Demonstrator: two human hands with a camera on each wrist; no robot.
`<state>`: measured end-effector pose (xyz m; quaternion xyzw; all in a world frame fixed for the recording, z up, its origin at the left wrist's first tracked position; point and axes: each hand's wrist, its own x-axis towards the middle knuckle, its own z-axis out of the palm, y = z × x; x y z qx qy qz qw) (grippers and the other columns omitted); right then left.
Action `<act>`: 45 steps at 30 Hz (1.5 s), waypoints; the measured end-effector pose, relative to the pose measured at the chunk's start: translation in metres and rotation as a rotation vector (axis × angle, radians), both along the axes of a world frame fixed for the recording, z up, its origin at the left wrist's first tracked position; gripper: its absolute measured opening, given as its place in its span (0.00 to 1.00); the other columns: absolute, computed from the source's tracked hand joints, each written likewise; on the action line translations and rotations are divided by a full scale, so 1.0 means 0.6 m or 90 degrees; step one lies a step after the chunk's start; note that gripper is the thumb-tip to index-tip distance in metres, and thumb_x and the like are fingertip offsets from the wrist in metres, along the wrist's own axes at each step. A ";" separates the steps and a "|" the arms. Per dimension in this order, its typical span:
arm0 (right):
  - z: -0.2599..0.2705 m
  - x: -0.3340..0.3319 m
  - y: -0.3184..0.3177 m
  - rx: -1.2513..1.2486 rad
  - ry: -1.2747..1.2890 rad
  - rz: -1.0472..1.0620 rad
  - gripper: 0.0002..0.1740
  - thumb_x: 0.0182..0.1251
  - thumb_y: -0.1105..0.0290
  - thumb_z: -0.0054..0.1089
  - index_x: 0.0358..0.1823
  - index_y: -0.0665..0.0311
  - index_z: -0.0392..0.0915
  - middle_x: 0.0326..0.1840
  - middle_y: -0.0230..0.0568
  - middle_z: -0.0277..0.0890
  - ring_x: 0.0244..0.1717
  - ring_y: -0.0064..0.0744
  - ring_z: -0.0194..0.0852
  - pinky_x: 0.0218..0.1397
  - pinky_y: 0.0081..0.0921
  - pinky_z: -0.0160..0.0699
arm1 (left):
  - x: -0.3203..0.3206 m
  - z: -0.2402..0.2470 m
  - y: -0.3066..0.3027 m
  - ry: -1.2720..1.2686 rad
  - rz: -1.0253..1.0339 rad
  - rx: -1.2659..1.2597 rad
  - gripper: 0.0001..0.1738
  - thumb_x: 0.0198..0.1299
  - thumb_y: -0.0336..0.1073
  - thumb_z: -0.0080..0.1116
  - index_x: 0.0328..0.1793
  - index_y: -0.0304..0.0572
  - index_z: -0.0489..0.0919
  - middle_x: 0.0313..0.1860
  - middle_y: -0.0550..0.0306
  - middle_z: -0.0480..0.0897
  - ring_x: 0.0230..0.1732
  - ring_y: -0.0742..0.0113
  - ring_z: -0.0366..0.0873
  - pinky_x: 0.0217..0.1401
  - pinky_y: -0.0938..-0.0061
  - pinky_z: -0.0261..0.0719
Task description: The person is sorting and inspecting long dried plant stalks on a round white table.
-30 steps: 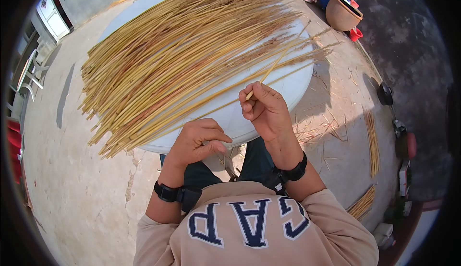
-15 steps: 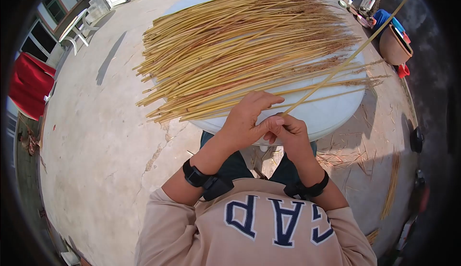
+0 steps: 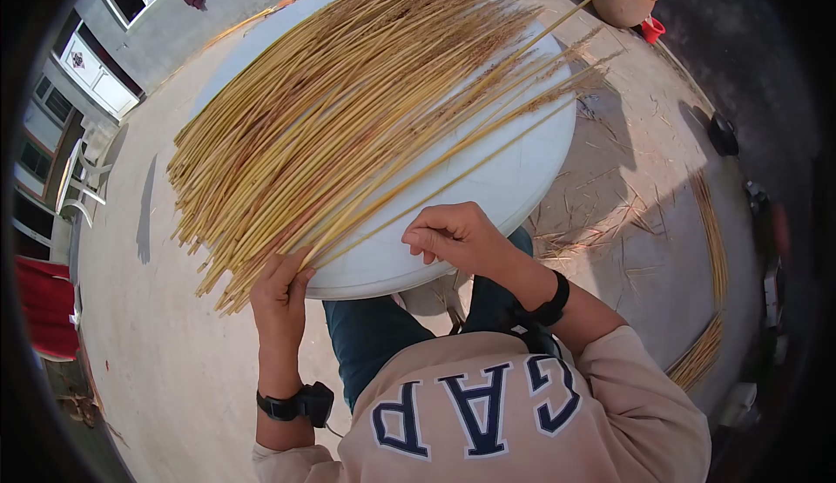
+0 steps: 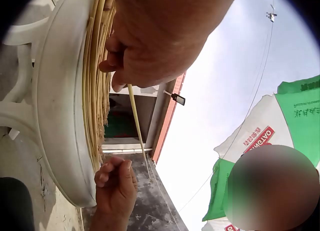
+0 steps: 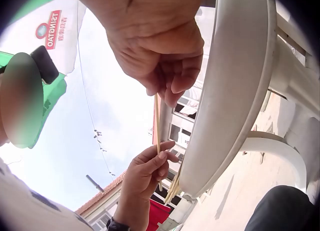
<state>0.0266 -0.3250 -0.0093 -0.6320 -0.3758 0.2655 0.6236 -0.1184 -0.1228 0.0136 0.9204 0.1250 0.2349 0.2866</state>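
At the table's near left edge in the head view, my left hand [image 3: 280,291] pinches one long dry stalk [image 5: 158,123] close to its thick end, between thumb and fingers. A short stub of it sticks out below that hand in the right wrist view. The stalk slants away over the pile's near side, its far end beyond the table. My right hand [image 3: 460,237] hovers by the front rim with fingers loosely curled, apart from the stalk in the left wrist view. A wide layer of similar stalks [image 3: 322,152], with feathery brown heads at the far right, covers most of the table.
The round white table [image 3: 488,191] stands against my knees. Loose bits of stalk litter [image 3: 601,222] the ground at right, with stalk bundles [image 3: 710,248] lying beyond. A clay pot [image 3: 623,0] and a red bucket [image 3: 652,30] stand back right; a white chair [image 3: 80,182] is at left.
The stalk has passed from my right fingers to my left hand, which has moved left with it. The right hand has let go and stayed by the table's front. The head view has shifted.
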 end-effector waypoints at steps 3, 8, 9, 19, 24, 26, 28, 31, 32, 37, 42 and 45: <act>-0.005 0.024 -0.026 0.003 0.013 -0.062 0.09 0.63 0.69 0.55 0.32 0.69 0.78 0.22 0.34 0.74 0.21 0.18 0.71 0.25 0.16 0.71 | -0.021 -0.034 0.000 0.017 0.004 -0.024 0.15 0.50 0.22 0.57 0.46 0.40 0.80 0.31 0.54 0.76 0.32 0.61 0.74 0.37 0.76 0.72; -0.010 0.047 -0.049 0.022 0.013 -0.137 0.09 0.62 0.70 0.55 0.31 0.69 0.78 0.21 0.33 0.74 0.21 0.18 0.70 0.24 0.14 0.69 | -0.023 -0.066 0.006 -0.022 0.035 0.170 0.18 0.44 0.22 0.62 0.45 0.41 0.81 0.34 0.56 0.75 0.35 0.60 0.73 0.35 0.72 0.73; -0.013 0.052 -0.051 0.022 0.013 -0.136 0.09 0.62 0.70 0.55 0.31 0.69 0.78 0.21 0.33 0.74 0.21 0.18 0.70 0.24 0.14 0.69 | -0.020 -0.066 0.005 -0.022 0.036 0.170 0.18 0.44 0.22 0.62 0.45 0.41 0.81 0.34 0.56 0.75 0.35 0.60 0.73 0.35 0.72 0.73; -0.027 0.107 -0.030 -0.033 -0.537 -0.164 0.14 0.43 0.77 0.66 0.35 0.61 0.77 0.35 0.37 0.70 0.37 0.35 0.72 0.36 0.27 0.74 | -0.038 -0.064 0.039 -0.062 0.093 0.293 0.19 0.39 0.29 0.68 0.42 0.42 0.82 0.31 0.58 0.76 0.34 0.61 0.71 0.33 0.70 0.71; -0.002 0.115 -0.022 -0.109 -0.720 -0.180 0.16 0.42 0.77 0.64 0.37 0.61 0.76 0.41 0.38 0.71 0.43 0.40 0.69 0.43 0.32 0.71 | -0.065 -0.056 0.051 -0.087 0.139 0.321 0.20 0.40 0.34 0.69 0.42 0.42 0.80 0.37 0.56 0.78 0.38 0.57 0.71 0.41 0.68 0.70; -0.016 0.115 0.004 -0.115 -0.747 -0.145 0.21 0.42 0.77 0.63 0.42 0.61 0.74 0.48 0.39 0.70 0.49 0.42 0.65 0.50 0.36 0.64 | -0.095 -0.050 0.067 -0.098 0.202 0.311 0.18 0.43 0.33 0.67 0.43 0.42 0.79 0.39 0.55 0.78 0.40 0.56 0.71 0.42 0.68 0.70; -0.024 0.122 0.003 -0.109 -0.768 -0.137 0.21 0.42 0.77 0.63 0.43 0.61 0.74 0.48 0.39 0.70 0.48 0.42 0.65 0.50 0.36 0.64 | -0.098 -0.048 0.081 -0.148 0.284 0.255 0.12 0.51 0.28 0.60 0.44 0.41 0.78 0.43 0.52 0.77 0.46 0.54 0.70 0.47 0.67 0.69; -0.020 0.122 0.015 -0.113 -0.796 -0.135 0.21 0.44 0.77 0.62 0.44 0.63 0.74 0.46 0.38 0.70 0.47 0.41 0.65 0.49 0.36 0.64 | -0.114 -0.067 0.100 -0.155 0.285 0.212 0.11 0.52 0.25 0.58 0.43 0.41 0.78 0.44 0.52 0.77 0.46 0.55 0.70 0.48 0.67 0.69; -0.019 0.120 0.012 -0.117 -0.786 -0.135 0.19 0.43 0.77 0.62 0.42 0.63 0.74 0.44 0.38 0.70 0.46 0.41 0.66 0.48 0.36 0.64 | -0.113 -0.068 0.096 -0.140 0.277 0.209 0.10 0.51 0.25 0.59 0.41 0.41 0.79 0.44 0.53 0.77 0.46 0.55 0.70 0.48 0.68 0.69; -0.013 0.119 0.009 -0.109 -0.766 -0.139 0.14 0.42 0.78 0.62 0.35 0.63 0.75 0.38 0.38 0.70 0.42 0.41 0.66 0.45 0.34 0.66 | -0.099 -0.076 0.088 -0.127 0.235 0.227 0.10 0.48 0.23 0.60 0.39 0.40 0.79 0.44 0.54 0.77 0.46 0.56 0.70 0.49 0.69 0.69; -0.017 0.118 0.009 -0.099 -0.748 -0.170 0.13 0.41 0.79 0.62 0.32 0.63 0.74 0.36 0.39 0.70 0.40 0.41 0.67 0.43 0.34 0.68 | -0.082 -0.070 0.087 -0.128 0.210 0.234 0.09 0.46 0.24 0.62 0.35 0.42 0.80 0.44 0.55 0.78 0.45 0.55 0.70 0.48 0.68 0.70; -0.017 0.116 0.009 -0.099 -0.765 -0.189 0.15 0.41 0.79 0.63 0.34 0.63 0.75 0.38 0.39 0.71 0.41 0.42 0.67 0.44 0.35 0.68 | -0.077 -0.068 0.091 -0.085 0.205 0.273 0.09 0.45 0.25 0.62 0.34 0.43 0.80 0.45 0.55 0.78 0.46 0.54 0.70 0.48 0.67 0.70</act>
